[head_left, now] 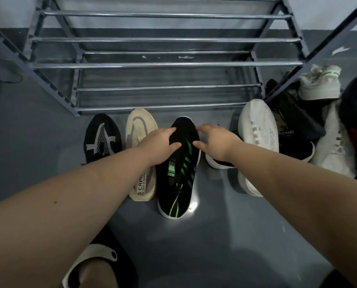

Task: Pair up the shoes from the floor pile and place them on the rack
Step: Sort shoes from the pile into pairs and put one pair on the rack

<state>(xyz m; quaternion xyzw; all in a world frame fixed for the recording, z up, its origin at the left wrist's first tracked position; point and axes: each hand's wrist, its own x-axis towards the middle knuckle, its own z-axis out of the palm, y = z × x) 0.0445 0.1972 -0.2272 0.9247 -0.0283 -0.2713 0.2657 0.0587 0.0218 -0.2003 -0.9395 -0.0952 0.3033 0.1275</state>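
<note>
Black-and-green shoe [178,167] on floor before empty rack [165,64], left hand [157,145] resting fingers on its toe, right hand [214,142] spread open beside; risk: mispairing among crowded lookalikes.

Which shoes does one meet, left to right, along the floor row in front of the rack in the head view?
Black knit shoe with white markings → beige perforated shoe → black shoe with green stripes → white shoe.

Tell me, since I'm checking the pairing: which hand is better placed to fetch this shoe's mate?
Probably the right hand: it hovers nearest the heaped shoe pile, while the left hand rests on the black green-striped knit sneaker.
</note>
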